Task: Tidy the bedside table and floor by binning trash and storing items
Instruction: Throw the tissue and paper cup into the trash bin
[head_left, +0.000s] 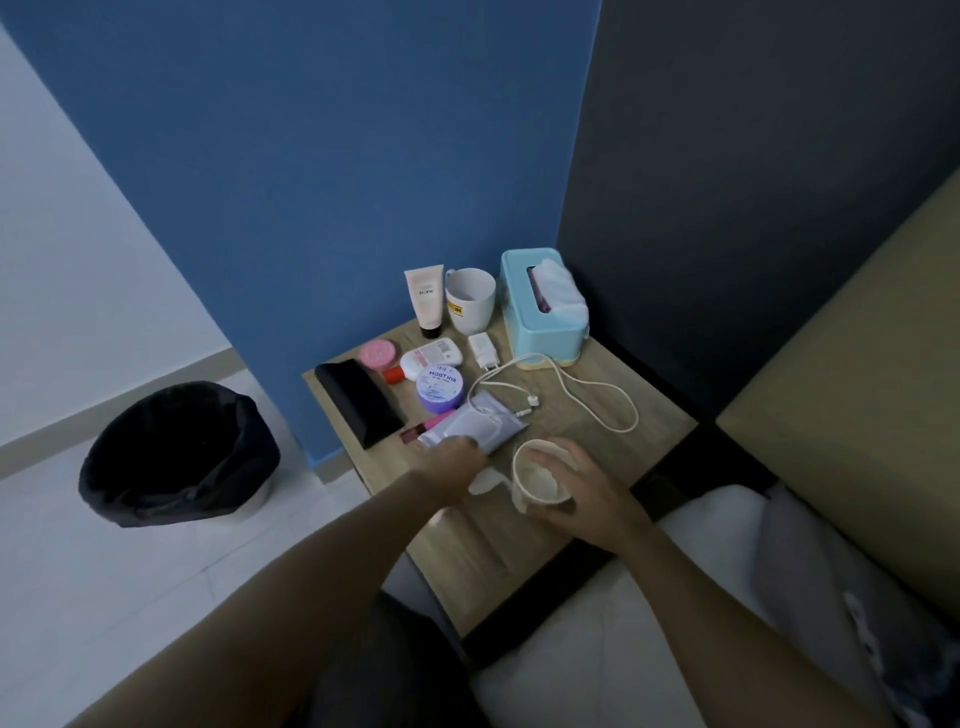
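1. Nearest the camera, two bare forearms reach over a small light-wood bedside table (597, 415); its near edge is partly covered by them.
2. The right hand (576, 493) is wrapped around a cream paper cup (540, 475) with pale crumpled matter inside; the cup's lower part is hidden by the fingers.
3. The left hand (452, 467) is blurred, knuckles up, over the table just beside the cup; whether it grips anything cannot be told. A small white scrap (483, 480) shows at its edge, touching or held, unclear which.
4. Just beyond lies a pale lilac squeeze tube (478, 423), its near end covered by the left hand, with a white charger cable (587, 387) looped across it.
5. Left of that lie a black flat case (358, 402) and a round purple-lidded jar (440, 388).
6. At the back stand a white mug (470, 301), a beige upright tube (427, 299) and a light-blue tissue box (540, 306).
7. On the floor to the left, well apart from the table, stands a round bin lined with a black bag (176, 454); its inside is too dark to read.
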